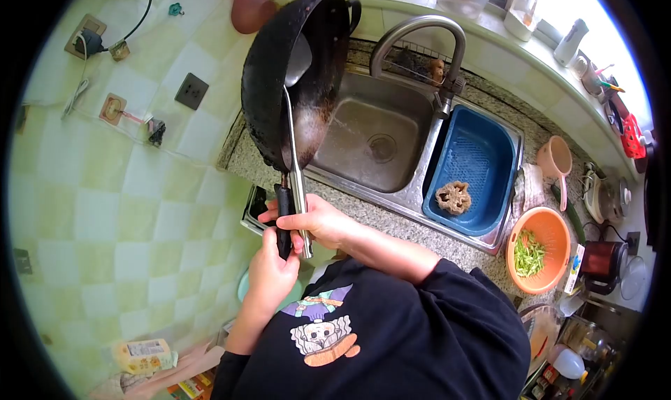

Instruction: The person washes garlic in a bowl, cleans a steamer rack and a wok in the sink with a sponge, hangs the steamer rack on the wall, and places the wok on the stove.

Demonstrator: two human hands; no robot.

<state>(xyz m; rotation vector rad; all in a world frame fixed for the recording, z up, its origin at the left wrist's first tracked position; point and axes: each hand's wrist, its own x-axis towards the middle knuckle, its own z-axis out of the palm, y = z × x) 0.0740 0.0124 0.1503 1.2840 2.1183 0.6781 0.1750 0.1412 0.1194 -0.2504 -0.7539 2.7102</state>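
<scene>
A large black wok [262,99] is tilted on its side over the left edge of the sink, its inside facing the basin. My left hand [274,270] is closed round the lower end of the wok's black handle [284,222]. Higher up, my right hand [318,222] grips that handle together with the steel handle of a wok spatula [298,183]. The spatula's head lies inside the wok, partly hidden by its rim. Some of my fingers are hidden behind the two handles.
The steel sink [381,148] has a curved faucet [419,26] behind it. A blue basket [472,162] in the right basin holds a brown scrubber [454,198]. An orange colander [552,260] with shredded green vegetable stands on the counter to the right. A tiled wall [140,211] is on the left.
</scene>
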